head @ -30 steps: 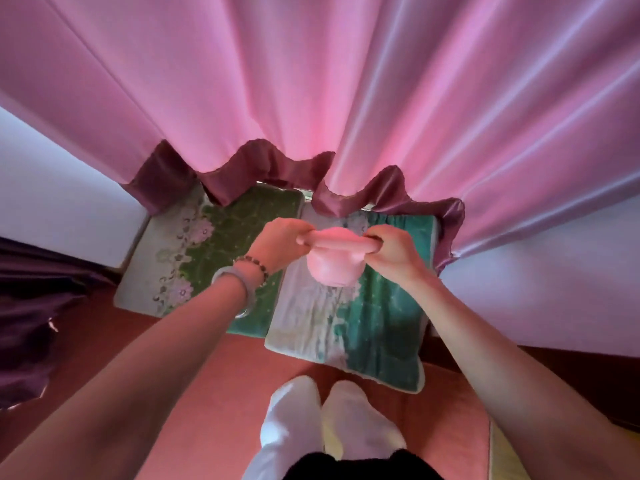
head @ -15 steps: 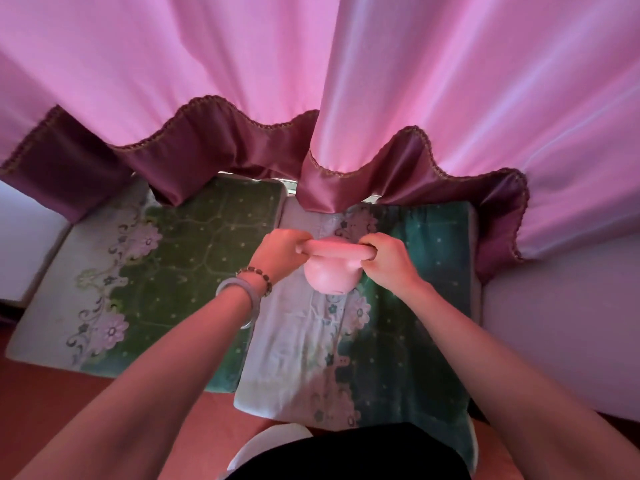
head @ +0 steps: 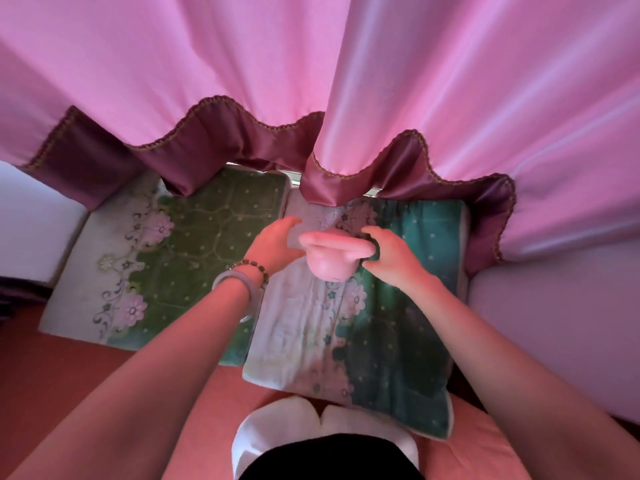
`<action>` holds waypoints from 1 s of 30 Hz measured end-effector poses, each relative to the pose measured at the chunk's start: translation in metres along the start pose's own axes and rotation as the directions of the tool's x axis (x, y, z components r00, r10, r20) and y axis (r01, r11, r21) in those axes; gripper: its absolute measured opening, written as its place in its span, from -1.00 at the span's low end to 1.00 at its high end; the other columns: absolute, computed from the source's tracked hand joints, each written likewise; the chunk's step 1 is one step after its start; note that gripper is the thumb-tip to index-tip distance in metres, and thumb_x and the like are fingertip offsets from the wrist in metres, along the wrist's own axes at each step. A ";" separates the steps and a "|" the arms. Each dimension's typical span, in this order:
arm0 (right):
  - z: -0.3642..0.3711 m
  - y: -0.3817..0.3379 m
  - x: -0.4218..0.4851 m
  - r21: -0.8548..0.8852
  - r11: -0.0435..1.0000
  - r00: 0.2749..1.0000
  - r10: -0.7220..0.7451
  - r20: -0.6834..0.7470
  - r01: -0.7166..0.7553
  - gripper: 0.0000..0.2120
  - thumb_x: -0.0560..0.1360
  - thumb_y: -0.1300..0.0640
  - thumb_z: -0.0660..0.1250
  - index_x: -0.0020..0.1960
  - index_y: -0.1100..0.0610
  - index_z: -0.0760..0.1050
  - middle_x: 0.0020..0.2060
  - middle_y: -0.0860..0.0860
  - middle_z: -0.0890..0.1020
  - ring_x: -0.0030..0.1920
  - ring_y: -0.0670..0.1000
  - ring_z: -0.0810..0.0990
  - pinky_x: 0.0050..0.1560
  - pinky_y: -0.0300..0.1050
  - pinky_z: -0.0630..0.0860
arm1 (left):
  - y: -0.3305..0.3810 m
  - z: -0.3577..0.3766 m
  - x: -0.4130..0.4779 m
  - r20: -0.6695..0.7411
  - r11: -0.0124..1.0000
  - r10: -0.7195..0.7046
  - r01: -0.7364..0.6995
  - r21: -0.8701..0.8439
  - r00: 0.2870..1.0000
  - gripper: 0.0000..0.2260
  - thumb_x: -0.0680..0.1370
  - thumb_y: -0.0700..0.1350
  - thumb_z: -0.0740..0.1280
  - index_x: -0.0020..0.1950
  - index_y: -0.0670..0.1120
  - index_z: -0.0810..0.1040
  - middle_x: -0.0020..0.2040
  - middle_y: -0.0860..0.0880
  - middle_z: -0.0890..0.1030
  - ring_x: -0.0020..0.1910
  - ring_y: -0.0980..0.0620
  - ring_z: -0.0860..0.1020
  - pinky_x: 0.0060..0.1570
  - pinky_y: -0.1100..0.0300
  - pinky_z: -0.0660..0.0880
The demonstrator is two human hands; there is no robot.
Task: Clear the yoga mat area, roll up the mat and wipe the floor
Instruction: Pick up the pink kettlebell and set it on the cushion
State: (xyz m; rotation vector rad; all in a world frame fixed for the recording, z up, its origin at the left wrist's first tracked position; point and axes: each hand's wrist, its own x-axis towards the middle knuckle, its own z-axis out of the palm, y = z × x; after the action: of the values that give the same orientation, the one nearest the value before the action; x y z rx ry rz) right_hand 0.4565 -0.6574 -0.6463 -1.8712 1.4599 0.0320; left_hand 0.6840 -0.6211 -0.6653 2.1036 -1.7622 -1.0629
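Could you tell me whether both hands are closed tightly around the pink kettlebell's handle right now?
No. The left hand and right hand sit open at either end of the pink kettlebell, which rests on the teal cushion.

This is a room in a home. Long pink curtains (head: pixel 242 64) hang down, two flowery green cushions (head: pixel 194 251) lie by the wall, and the floor (head: pixel 52 368) is red.
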 end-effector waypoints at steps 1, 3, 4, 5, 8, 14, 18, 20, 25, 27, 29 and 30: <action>-0.013 -0.011 -0.016 0.022 1.000 1.000 0.005 0.007 -0.005 -0.42 0.41 0.29 0.36 0.40 0.14 0.32 0.28 0.14 0.46 0.29 0.12 0.41 0.24 -0.11 0.31 | 0.008 -0.013 -0.015 0.009 1.000 -0.019 0.019 -0.013 1.000 -0.42 0.44 -0.13 0.46 0.42 -0.13 0.34 0.37 -0.10 0.43 0.33 -0.05 0.40 0.30 0.15 0.28; -0.043 -0.039 -0.051 0.071 0.998 1.000 0.001 0.009 -0.001 -0.45 0.43 0.30 0.36 0.39 0.18 0.33 0.30 0.13 0.47 0.30 0.12 0.41 0.20 -0.19 0.27 | 0.028 -0.045 -0.050 0.032 0.998 -0.040 0.041 -0.046 0.999 -0.42 0.43 -0.13 0.46 0.40 -0.13 0.35 0.35 -0.08 0.45 0.30 -0.03 0.42 0.30 0.15 0.32; -0.059 -0.054 -0.070 0.095 0.995 1.000 0.000 0.005 0.000 -0.46 0.43 0.31 0.36 0.38 0.19 0.33 0.29 0.12 0.47 0.30 0.11 0.41 0.18 -0.22 0.26 | 0.041 -0.064 -0.069 0.036 0.996 -0.044 0.046 -0.073 0.998 -0.43 0.43 -0.13 0.47 0.40 -0.12 0.36 0.34 -0.07 0.46 0.29 -0.01 0.44 0.30 0.15 0.34; -0.076 -0.069 -0.089 0.123 0.992 1.000 0.007 0.003 -0.007 -0.46 0.43 0.30 0.36 0.39 0.19 0.33 0.29 0.11 0.48 0.30 0.10 0.42 0.16 -0.25 0.27 | 0.054 -0.083 -0.088 0.031 0.993 -0.043 0.046 -0.107 0.999 -0.43 0.43 -0.13 0.47 0.39 -0.12 0.37 0.32 -0.06 0.48 0.27 0.01 0.45 0.29 0.18 0.34; -0.128 -0.116 -0.143 0.213 0.977 0.999 0.032 0.006 -0.033 -0.40 0.43 0.27 0.38 0.43 0.16 0.29 0.32 0.08 0.45 0.31 0.05 0.41 0.17 -0.27 0.28 | 0.101 -0.141 -0.145 -0.008 0.976 -0.028 0.026 -0.214 1.000 -0.43 0.41 -0.13 0.49 0.37 -0.11 0.38 0.27 -0.06 0.52 0.24 0.03 0.47 0.25 0.25 0.33; -0.240 -0.208 -0.250 0.319 0.947 0.999 -0.012 -0.036 0.023 -0.34 0.42 0.26 0.41 0.45 0.10 0.24 0.33 0.06 0.42 0.32 0.01 0.39 0.21 -0.21 0.33 | 0.203 -0.252 -0.252 -0.056 0.953 0.079 -0.092 -0.290 0.995 -0.39 0.40 -0.09 0.50 0.39 -0.04 0.35 0.27 0.04 0.48 0.22 0.16 0.44 0.26 0.28 0.34; -0.305 -0.258 -0.320 0.384 0.920 0.995 -0.052 -0.081 0.079 -0.29 0.40 0.27 0.44 0.45 0.05 0.22 0.26 0.03 0.46 0.28 -0.04 0.41 0.27 -0.21 0.33 | 0.261 -0.314 -0.312 -0.072 0.925 0.187 -0.200 -0.322 0.980 -0.35 0.38 -0.08 0.51 0.38 0.12 0.28 0.23 0.19 0.45 0.21 0.22 0.44 0.27 0.29 0.33; -0.333 -0.277 -0.351 0.429 0.897 0.992 -0.062 -0.111 0.104 -0.28 0.39 0.27 0.46 0.45 0.03 0.23 0.23 -0.01 0.45 0.26 -0.07 0.41 0.29 -0.18 0.34 | 0.284 -0.341 -0.337 -0.081 0.909 0.232 -0.246 -0.337 0.969 -0.32 0.37 -0.09 0.52 0.37 0.19 0.24 0.22 0.24 0.44 0.22 0.24 0.44 0.29 0.26 0.35; -0.379 -0.314 -0.407 0.463 0.866 0.972 -0.100 -0.213 0.190 -0.26 0.36 0.31 0.47 0.42 0.00 0.24 0.18 -0.06 0.45 0.25 -0.05 0.44 0.26 -0.24 0.37 | 0.323 -0.400 -0.382 -0.116 0.862 0.316 -0.336 -0.379 0.942 -0.24 0.31 0.05 0.51 0.40 0.22 0.18 0.30 0.16 0.43 0.27 0.26 0.42 0.28 0.31 0.35; -0.389 -0.325 -0.424 0.454 0.864 0.959 -0.104 -0.263 0.218 -0.27 0.37 0.30 0.47 0.39 -0.09 0.24 0.19 -0.08 0.45 0.23 -0.07 0.44 0.22 -0.30 0.36 | 0.335 -0.416 -0.394 -0.125 0.840 0.334 -0.355 -0.410 0.934 -0.22 0.28 0.10 0.49 0.39 0.25 0.16 0.29 0.21 0.41 0.26 0.33 0.41 0.24 0.41 0.35; -0.395 -0.333 -0.438 0.464 0.852 0.946 -0.102 -0.309 0.243 -0.27 0.36 0.30 0.47 0.34 -0.17 0.23 0.22 -0.08 0.44 0.26 -0.07 0.43 0.26 -0.19 0.38 | 0.344 -0.425 -0.402 -0.113 0.829 0.360 -0.373 -0.417 0.926 -0.22 0.28 0.08 0.51 0.39 0.27 0.16 0.30 0.23 0.39 0.24 0.37 0.40 0.19 0.48 0.35; -0.397 -0.336 -0.444 0.472 0.845 0.941 -0.097 -0.324 0.250 -0.27 0.36 0.30 0.47 0.33 -0.19 0.23 0.22 -0.08 0.44 0.27 -0.07 0.43 0.28 -0.16 0.39 | 0.347 -0.427 -0.405 -0.099 0.825 0.377 -0.383 -0.416 0.921 -0.21 0.30 0.04 0.51 0.40 0.25 0.16 0.30 0.24 0.38 0.25 0.37 0.40 0.18 0.50 0.34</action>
State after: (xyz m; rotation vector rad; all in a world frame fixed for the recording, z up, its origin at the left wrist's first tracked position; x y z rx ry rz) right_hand 0.4221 -0.4914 0.0163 -1.5948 1.3067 -0.6839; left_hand 0.6707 -0.4654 0.0003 1.4191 -1.6548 -1.1783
